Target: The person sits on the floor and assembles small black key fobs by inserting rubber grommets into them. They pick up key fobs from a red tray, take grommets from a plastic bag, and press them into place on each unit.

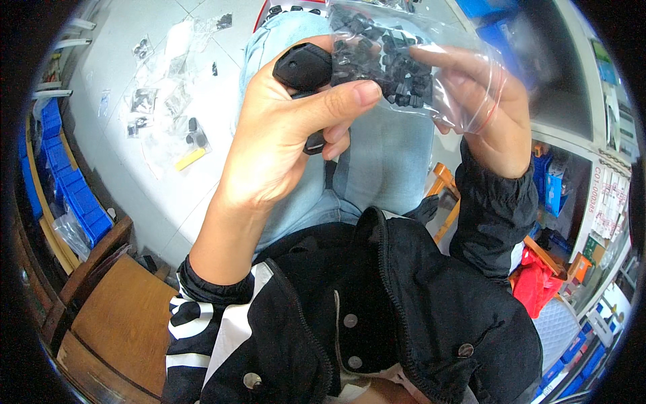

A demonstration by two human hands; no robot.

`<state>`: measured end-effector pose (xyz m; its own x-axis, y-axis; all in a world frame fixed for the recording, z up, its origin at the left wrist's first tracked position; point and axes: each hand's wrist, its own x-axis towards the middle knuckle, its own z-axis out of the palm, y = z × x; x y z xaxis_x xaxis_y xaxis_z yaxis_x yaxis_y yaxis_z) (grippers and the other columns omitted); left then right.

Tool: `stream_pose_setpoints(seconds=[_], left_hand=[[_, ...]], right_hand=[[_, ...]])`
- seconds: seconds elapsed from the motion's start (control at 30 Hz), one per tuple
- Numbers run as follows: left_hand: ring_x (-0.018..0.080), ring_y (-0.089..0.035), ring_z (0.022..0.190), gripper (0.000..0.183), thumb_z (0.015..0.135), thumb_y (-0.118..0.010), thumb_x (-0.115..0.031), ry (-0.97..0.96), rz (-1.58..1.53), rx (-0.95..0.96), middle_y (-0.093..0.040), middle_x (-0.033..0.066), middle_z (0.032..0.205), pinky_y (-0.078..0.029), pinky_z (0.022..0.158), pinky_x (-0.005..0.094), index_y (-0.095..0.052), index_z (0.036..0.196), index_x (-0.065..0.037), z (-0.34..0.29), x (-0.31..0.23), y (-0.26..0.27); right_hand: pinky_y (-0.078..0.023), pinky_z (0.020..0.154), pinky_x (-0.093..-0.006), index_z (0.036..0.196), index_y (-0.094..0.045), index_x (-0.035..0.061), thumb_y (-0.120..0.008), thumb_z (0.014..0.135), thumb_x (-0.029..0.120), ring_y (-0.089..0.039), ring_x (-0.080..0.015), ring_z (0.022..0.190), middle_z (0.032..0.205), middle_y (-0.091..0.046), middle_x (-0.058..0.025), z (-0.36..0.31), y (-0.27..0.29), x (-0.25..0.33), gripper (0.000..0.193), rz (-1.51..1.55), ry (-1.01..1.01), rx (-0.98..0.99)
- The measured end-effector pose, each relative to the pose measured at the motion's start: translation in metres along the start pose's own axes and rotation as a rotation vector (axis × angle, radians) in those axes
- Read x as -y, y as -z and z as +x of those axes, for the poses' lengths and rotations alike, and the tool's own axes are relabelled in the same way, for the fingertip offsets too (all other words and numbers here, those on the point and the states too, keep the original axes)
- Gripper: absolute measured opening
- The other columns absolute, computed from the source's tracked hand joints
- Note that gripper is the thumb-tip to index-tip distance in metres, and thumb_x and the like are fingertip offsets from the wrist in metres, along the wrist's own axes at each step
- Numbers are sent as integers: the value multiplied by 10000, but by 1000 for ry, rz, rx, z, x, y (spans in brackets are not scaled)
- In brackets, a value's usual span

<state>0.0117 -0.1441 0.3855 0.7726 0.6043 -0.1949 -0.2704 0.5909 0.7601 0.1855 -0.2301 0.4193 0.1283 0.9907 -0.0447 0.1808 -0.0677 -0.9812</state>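
Observation:
A clear zip bag (pixel 397 101) of small black plastic parts (pixel 412 84) is held up in front of me, over my knees. My left hand (pixel 289 128) is closed, its thumb pressed on the bag's left side. That same hand also grips a black angular plastic piece (pixel 303 66), which looks like a key fob shell; part of it is hidden by my fingers. My right hand (pixel 488 87) is at the bag's other end, by the red zip strip (pixel 496 108). Its index finger reaches toward the black parts. I cannot tell whether those fingers are inside the bag or behind it.
Several small clear bags (pixel 168 94) of parts lie on the tiled floor at left. Blue bins (pixel 67 175) line the left edge, near a wooden chair (pixel 121 323). A red-edged box (pixel 293 8) stands beyond my knees. Shelves (pixel 572 195) and a red cloth (pixel 537 279) are at right.

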Motion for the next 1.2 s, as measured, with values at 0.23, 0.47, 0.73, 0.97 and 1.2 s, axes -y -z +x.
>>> stream_pose_setpoints(seconds=[0.23, 0.47, 0.73, 0.97, 1.2], left_hand=[[45, -356, 448, 282, 758, -613, -70, 8, -42, -5, -455, -15, 637, -274, 354, 183, -496, 1012, -35, 0, 3, -1], [52, -403, 451, 169, 722, -662, -69, 75, -70, 0, -494, -9, 620, -312, 368, 189, -552, 847, -43, 0, 2, -8], [53, -421, 458, 108, 723, -658, -49, 112, -123, 24, -509, -8, 611, -317, 374, 193, -569, 784, -35, 0, 1, -6], [57, -349, 419, 129, 766, -579, -44, 48, -32, -20, -441, -4, 578, -270, 340, 191, -503, 870, -27, -1, 3, -6], [67, -418, 460, 201, 759, -638, -90, 42, -112, 2, -485, 8, 617, -322, 364, 195, -523, 901, -8, 0, 2, 1]], right_hand=[[-312, 456, -205, 1093, -524, -77, -459, 859, 172, -396, -67, 491, 566, -444, -1, -5, -6, 2, 347, -2, 13, -91], [-319, 464, -197, 1086, -533, -66, -467, 856, 162, -403, -68, 490, 574, -458, -6, -6, -6, 4, 331, -45, 18, -99], [-320, 457, -194, 1053, -550, -58, -451, 863, 140, -400, -65, 482, 568, -452, -8, -7, -4, 0, 291, -30, 23, -101], [-309, 452, -184, 1084, -533, -51, -457, 857, 156, -423, -56, 494, 602, -501, -17, -7, -6, -2, 317, -9, -13, -155], [-316, 455, -179, 1109, -528, -34, -467, 851, 158, -455, -59, 520, 665, -540, -37, -7, 0, -6, 327, 0, -12, -119]])
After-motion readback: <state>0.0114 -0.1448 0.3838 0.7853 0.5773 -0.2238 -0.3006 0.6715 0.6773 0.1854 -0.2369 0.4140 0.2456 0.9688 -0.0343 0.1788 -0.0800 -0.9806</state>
